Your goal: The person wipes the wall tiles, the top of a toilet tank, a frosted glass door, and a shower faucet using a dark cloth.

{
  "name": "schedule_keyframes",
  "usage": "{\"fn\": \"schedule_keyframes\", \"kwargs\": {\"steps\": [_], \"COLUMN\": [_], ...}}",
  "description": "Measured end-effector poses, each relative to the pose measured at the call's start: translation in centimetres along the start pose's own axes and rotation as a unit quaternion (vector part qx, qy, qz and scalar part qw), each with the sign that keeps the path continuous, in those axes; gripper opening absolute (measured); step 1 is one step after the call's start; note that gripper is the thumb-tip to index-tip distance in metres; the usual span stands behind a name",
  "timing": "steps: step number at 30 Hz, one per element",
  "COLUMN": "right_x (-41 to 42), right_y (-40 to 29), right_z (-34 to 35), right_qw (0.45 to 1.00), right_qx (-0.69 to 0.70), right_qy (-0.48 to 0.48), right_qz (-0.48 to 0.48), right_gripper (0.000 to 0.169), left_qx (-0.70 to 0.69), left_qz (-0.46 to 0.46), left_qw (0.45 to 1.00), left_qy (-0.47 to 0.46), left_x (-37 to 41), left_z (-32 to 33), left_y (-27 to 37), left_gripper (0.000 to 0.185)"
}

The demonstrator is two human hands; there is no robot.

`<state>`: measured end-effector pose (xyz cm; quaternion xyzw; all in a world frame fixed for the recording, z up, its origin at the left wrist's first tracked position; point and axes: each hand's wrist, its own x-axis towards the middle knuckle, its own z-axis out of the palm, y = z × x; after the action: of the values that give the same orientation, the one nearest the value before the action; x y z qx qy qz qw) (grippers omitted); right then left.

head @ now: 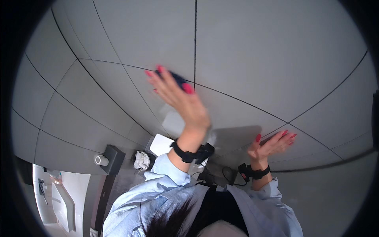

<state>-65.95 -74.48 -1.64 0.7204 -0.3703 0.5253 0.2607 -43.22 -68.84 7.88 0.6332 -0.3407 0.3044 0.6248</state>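
My left hand [180, 102] holds a dark blue cloth [176, 79] against the grey tiled wall [251, 53], near a tile joint. The hand is slightly blurred, and its fingers and palm hide most of the cloth. My right hand [274, 145] is lower and to the right, at the wall, fingers apart and nothing seen in it. Whether its palm touches the tile cannot be told. Both wrists carry black straps with small devices.
Below left are a white lid or panel [161, 144], partly behind my left forearm, a bin with white crumpled liner [141, 161], and a toilet paper roll [101, 160] on a dark holder [114, 160]. A white basin [62, 207] stands far left. Black cables hang near my waist.
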Motion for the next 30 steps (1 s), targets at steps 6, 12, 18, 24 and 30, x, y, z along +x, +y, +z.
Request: {"fn": "schedule_keyframes", "kwargs": {"steps": [6,12,18,24,30], "right_x": [-0.1,0.3,0.9,0.8,0.6], "right_y": [-0.3,0.7,5.8,10.0,10.3], "right_z": [-0.2,-2.0,-5.6,-5.5,-4.3], "right_qw": [0.999,0.967,0.986,0.999,0.998], "right_qx": [0.044,0.255,0.163,0.027,-0.037], "right_qy": [0.006,-0.021,0.024,0.037,0.053], "right_qz": [0.007,0.005,0.019,0.029,0.013], "right_gripper": [0.073,0.061,0.064,0.073,0.077], "left_qx": [0.004,-0.048,0.049,0.03,0.021], "left_qz": [0.182,0.342,0.433,0.213,-0.103], "left_qw": [0.972,0.918,0.889,0.975,0.994], "left_qy": [-0.151,-0.196,-0.145,-0.048,0.015], "left_x": [-6.3,-9.1,-8.6,-1.4,-4.8], "left_z": [1.7,2.5,1.1,-0.9,-0.7], "left_y": [7.4,5.8,-3.9,-10.9,-9.8], "left_gripper": [0.072,0.063,0.063,0.071,0.058]}}
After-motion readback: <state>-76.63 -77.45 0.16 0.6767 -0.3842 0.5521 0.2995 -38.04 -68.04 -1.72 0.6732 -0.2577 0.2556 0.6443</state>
